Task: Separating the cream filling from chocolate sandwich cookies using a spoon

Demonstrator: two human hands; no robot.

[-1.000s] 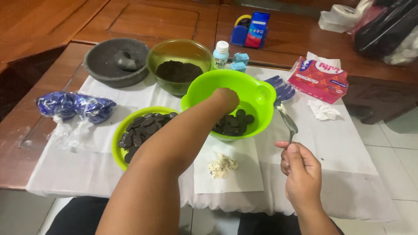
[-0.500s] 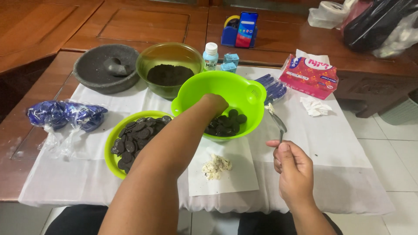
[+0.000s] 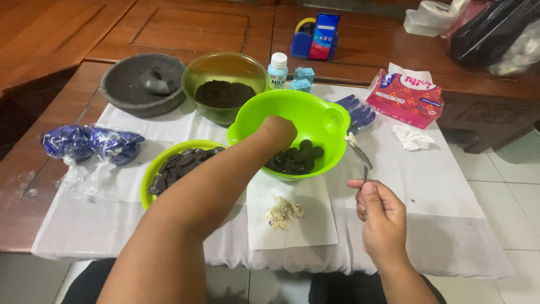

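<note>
Little has shifted: left hand stays in the tilted green bowl, fingers hidden among dark cookies. Right hand pinches a spoon, its tip pointing up beyond the fingers.

Glossy plastic bowl; shiny metal spoon; rough matt stone mortar; smooth varnished wooden table.

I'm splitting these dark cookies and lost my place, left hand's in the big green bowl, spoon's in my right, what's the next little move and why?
Probably lift one dark cookie out of the bright green bowl with your left hand and bring it toward the spoon. That hand is down among the cookies, the right hand holds the spoon raised beside the bowl, and scraped cream lies on the paper below.
</note>
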